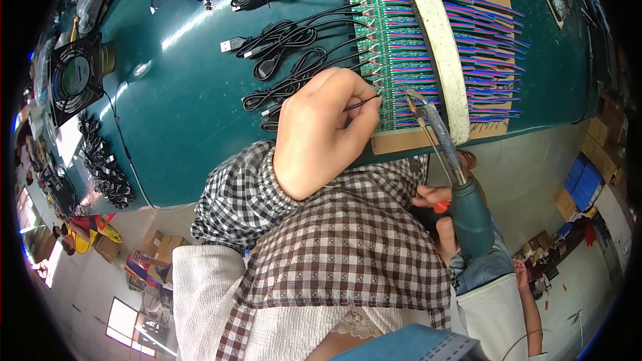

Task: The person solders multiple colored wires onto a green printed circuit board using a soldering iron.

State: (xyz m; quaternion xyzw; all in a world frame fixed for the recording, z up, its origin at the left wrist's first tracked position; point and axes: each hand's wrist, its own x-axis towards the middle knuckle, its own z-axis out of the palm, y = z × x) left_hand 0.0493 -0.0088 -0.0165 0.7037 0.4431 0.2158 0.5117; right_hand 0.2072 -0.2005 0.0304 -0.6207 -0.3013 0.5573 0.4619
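My left hand [324, 130] is closed, thumb and forefinger pinching a thin black USB cable [362, 103] by its end, close to a row of green circuit boards [370, 40]. In my right hand [438, 202] is a soldering gun [470, 220] with a dark green handle and a red trigger; the fingers wrap round it. Its metal tip and a thin side tube reach over the nearer boards, just right of my left fingertips. Whether the tip touches a board cannot be made out. Red, blue and black wires [491, 60] run rightward from the boards under a pale, worn bar [435, 33].
Boards and bar rest on cardboard [384, 142] on a green table [194, 93]. Coiled USB cables [287, 33] lie left of the boards. A small fan [75, 79] and a pile of black connectors [103, 164] occupy the left side. Another person's arm [529, 307] shows at lower right.
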